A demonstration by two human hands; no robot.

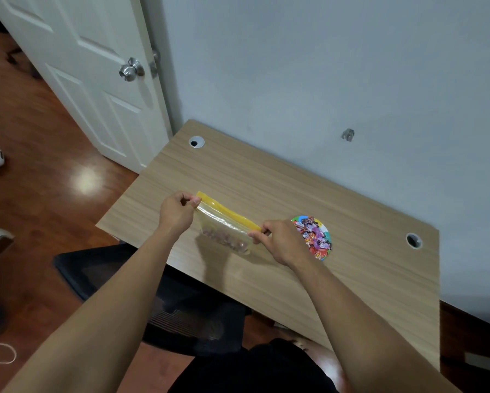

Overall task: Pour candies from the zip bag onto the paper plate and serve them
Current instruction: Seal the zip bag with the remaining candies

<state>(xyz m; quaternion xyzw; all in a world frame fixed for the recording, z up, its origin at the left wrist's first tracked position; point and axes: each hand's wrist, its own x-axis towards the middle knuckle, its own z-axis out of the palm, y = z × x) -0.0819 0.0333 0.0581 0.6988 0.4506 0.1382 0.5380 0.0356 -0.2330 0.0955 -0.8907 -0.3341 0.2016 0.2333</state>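
A clear zip bag with a yellow zip strip along its top hangs just above the wooden desk. Several brownish candies lie in its bottom. My left hand pinches the bag's left top corner. My right hand pinches the right end of the zip strip. A colourful paper plate lies on the desk just right of my right hand, partly hidden behind it. Several wrapped candies are piled on the plate.
The desk has two round cable holes, one at the far left and one at the right. A black chair stands below the desk's near edge. A white door is at the left, and a grey wall runs behind the desk.
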